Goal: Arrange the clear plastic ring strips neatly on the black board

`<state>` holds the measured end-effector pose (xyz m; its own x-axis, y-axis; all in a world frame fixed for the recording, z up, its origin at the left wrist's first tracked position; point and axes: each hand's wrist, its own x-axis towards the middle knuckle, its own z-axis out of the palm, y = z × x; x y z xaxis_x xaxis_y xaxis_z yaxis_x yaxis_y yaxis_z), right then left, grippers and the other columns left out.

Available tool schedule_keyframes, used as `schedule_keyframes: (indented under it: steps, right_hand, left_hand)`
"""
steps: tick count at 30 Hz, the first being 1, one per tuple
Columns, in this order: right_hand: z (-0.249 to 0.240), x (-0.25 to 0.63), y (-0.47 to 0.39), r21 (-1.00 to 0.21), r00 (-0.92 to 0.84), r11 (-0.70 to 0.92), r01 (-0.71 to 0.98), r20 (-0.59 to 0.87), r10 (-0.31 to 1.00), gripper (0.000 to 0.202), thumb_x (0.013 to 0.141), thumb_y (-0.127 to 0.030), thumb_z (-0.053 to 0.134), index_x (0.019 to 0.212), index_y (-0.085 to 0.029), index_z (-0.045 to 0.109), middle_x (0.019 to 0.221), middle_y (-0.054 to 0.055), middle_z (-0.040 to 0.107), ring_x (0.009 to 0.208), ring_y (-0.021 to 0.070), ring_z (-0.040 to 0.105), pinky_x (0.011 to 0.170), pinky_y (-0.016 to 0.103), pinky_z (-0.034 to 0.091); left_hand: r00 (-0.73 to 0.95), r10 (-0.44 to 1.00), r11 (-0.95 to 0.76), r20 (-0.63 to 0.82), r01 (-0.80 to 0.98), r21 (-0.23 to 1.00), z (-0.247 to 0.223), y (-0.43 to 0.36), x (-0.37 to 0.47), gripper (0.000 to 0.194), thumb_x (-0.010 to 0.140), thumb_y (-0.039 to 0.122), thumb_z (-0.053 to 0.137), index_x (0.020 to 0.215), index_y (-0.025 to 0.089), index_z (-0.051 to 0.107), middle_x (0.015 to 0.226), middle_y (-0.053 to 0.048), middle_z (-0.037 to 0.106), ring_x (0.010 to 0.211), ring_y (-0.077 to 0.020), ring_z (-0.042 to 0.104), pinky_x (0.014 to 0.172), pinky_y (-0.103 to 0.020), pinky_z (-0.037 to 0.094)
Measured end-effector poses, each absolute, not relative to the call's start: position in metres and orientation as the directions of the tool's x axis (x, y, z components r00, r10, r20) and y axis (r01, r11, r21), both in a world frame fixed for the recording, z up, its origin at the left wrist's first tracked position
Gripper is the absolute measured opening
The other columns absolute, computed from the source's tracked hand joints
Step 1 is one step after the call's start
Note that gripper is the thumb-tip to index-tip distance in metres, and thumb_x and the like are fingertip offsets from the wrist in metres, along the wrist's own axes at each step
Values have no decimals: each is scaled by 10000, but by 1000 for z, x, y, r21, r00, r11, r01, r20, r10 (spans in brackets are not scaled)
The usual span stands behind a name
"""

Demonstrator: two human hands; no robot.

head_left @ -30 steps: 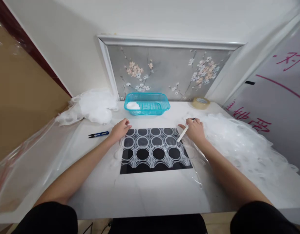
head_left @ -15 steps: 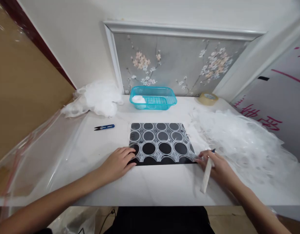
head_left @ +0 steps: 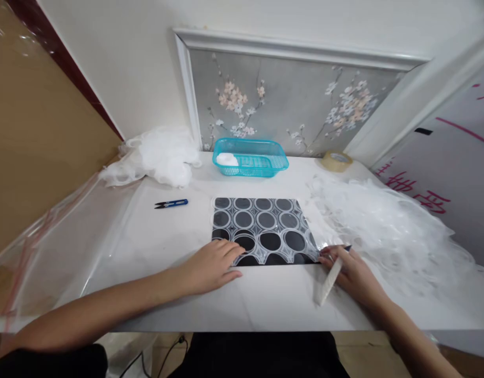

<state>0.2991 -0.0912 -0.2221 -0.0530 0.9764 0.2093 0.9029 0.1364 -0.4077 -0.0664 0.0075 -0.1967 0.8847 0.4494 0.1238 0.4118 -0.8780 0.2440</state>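
A black rectangular board (head_left: 283,260) lies in front of me, covered by a clear film sheet (head_left: 264,220) patterned with rows of white-edged circles. My left hand (head_left: 218,262) rests open on the sheet's front left part, fingers stretched across it. At the front right corner, the fingertips of my right hand (head_left: 346,270) touch the sheet's edge. That hand is closed around a flat white stick-like tool (head_left: 329,283) with a dark blue end, slanting down toward the table. Whether its fingertips also pinch the film is too small to tell.
Blue thread snips (head_left: 171,203) lie to the left. A turquoise basket (head_left: 261,170) with white pieces stands at the back, near a tape roll (head_left: 336,161). White cut film pieces heap at the back left (head_left: 159,155) and the right (head_left: 391,236). Clear plastic (head_left: 76,236) covers the left side.
My left hand has moved right, from the sheet's left edge further onto its front part. The white tool in my right hand has tilted, its lower end swinging left.
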Motion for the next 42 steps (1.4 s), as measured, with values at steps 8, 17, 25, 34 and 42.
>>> schedule_keyframes:
  steps: [8, 17, 25, 34, 42]
  right_hand:
    - [-222, 312, -127, -416, 139, -47, 908, 194, 971, 269, 833, -506, 530, 665, -302, 483, 500, 22, 533, 459, 250, 529, 468, 405, 432]
    - [-186, 197, -3, -927, -38, 15, 376, 1, 999, 393, 945, -589, 267, 974, -242, 448, 696, 0, 550, 502, 146, 453, 491, 307, 406]
    - [-220, 110, 77, -981, -319, 43, 190, -21, 948, 316, 790, -476, 641, 787, -168, 574, 653, 6, 607, 538, 116, 538, 519, 260, 437]
    - [-226, 111, 67, -975, -304, 47, 217, -22, 952, 278, 776, -432, 678, 777, -156, 654, 614, 7, 613, 570, 128, 584, 542, 259, 474]
    - [-227, 111, 68, -972, -314, 59, 228, -16, 949, 260, 766, -430, 683, 758, -172, 659, 624, 19, 638, 566, 133, 595, 542, 264, 489]
  left_hand:
    - [949, 285, -938, 131, 249, 242, -189, -1, -65, 266, 971, 333, 441, 884, 164, 627, 1032, -84, 637, 931, -212, 566, 827, -362, 458]
    - [766, 610, -792, 202, 594, 140, -227, 7, -78, 727, 919, 663, 331, 1373, 101, 414, 1427, -190, 437, 1325, -323, 410, 1073, -459, 346]
    - [753, 609, -788, 249, 609, 89, -245, 5, -80, 768, 905, 684, 329, 1307, 48, 485, 1388, -224, 470, 1313, -342, 425, 1120, -458, 299]
    - [751, 611, -787, 248, 609, 95, -240, 2, -78, 747, 907, 674, 335, 1296, 61, 509, 1368, -235, 482, 1286, -379, 429, 1098, -540, 268]
    - [742, 634, -766, 218, 642, 41, -233, -1, -78, 705, 928, 656, 298, 1310, 105, 516, 1378, -188, 488, 1276, -354, 428, 1078, -546, 263]
